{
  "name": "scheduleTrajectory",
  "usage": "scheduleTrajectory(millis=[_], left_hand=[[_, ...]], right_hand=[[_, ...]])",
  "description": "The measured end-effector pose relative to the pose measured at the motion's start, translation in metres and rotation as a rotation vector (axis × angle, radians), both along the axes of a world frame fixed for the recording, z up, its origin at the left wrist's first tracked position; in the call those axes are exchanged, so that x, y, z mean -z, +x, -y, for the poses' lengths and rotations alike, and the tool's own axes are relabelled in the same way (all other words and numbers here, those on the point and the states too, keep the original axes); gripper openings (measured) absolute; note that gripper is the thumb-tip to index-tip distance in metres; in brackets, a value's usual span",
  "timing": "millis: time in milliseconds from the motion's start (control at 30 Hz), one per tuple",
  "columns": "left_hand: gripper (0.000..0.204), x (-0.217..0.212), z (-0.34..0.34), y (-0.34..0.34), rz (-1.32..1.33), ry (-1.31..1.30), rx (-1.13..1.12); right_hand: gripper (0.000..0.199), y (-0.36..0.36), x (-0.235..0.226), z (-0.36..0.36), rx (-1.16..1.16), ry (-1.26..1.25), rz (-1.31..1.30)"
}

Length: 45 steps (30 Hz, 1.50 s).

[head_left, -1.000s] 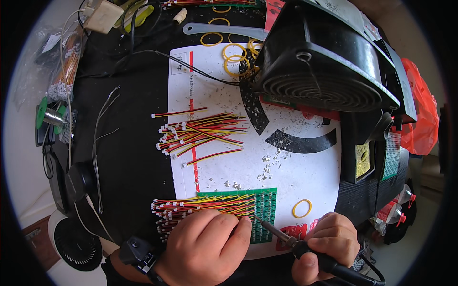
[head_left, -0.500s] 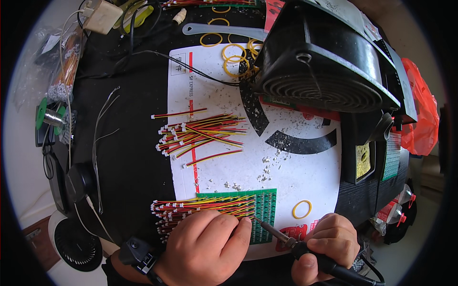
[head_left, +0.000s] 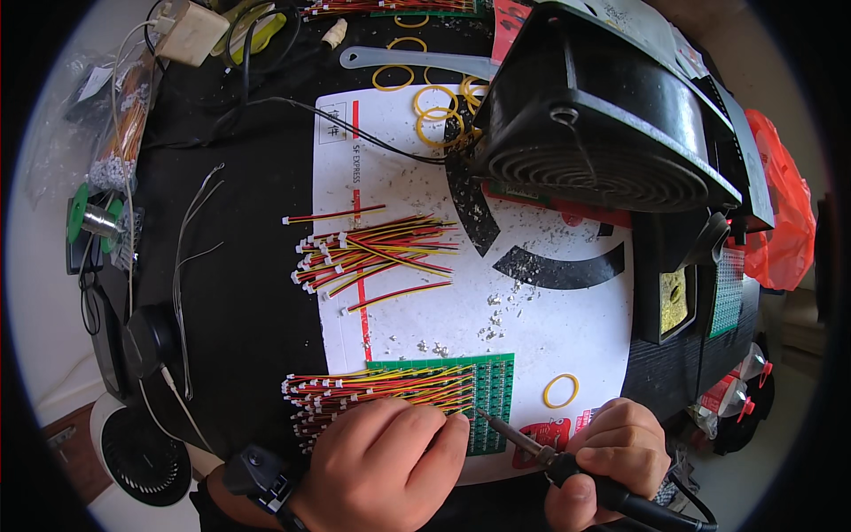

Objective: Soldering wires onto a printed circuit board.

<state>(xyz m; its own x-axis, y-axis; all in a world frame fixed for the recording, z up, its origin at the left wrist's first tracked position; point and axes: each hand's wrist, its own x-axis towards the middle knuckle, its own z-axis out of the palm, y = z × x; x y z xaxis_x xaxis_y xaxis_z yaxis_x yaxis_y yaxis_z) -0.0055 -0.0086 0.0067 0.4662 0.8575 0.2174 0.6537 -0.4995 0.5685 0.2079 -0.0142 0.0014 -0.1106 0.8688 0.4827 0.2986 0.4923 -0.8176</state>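
- right hand (head_left: 620,448) in a closed grip on a soldering iron (head_left: 554,461), tip at the green circuit board (head_left: 492,399)
- left hand (head_left: 381,470) pressed flat, fingers curled, on the board's red, yellow and black wires (head_left: 372,390)
- board lies at the near edge of white paper (head_left: 532,319) on the bench (head_left: 248,293)
- loose wire bundle (head_left: 372,257) farther up, black fan (head_left: 603,124) beyond

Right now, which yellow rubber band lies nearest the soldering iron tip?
The lone rubber band right of the green circuit board, near the right hand. The others cluster far off by the black fan.
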Motion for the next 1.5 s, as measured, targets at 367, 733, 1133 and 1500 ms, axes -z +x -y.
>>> scheduleTrajectory(millis=[367, 733, 1133, 1500], left_hand=[[0.012, -0.004, 0.000, 0.005, 0.051, -0.049, -0.006], [0.026, 0.001, -0.003, 0.006, 0.057, -0.021, 0.055], [0.012, -0.005, 0.003, 0.005, 0.043, -0.049, -0.032], [0.023, 0.007, 0.002, 0.003, 0.060, -0.017, 0.034]], right_hand=[[0.017, 0.003, -0.008, 0.002, 0.038, 0.019, 0.039], [0.017, 0.004, -0.010, 0.002, 0.017, 0.004, 0.065], [0.027, -0.005, 0.011, 0.018, 0.242, 0.015, 0.079], [0.016, 0.006, -0.012, 0.002, 0.000, -0.012, 0.065]])
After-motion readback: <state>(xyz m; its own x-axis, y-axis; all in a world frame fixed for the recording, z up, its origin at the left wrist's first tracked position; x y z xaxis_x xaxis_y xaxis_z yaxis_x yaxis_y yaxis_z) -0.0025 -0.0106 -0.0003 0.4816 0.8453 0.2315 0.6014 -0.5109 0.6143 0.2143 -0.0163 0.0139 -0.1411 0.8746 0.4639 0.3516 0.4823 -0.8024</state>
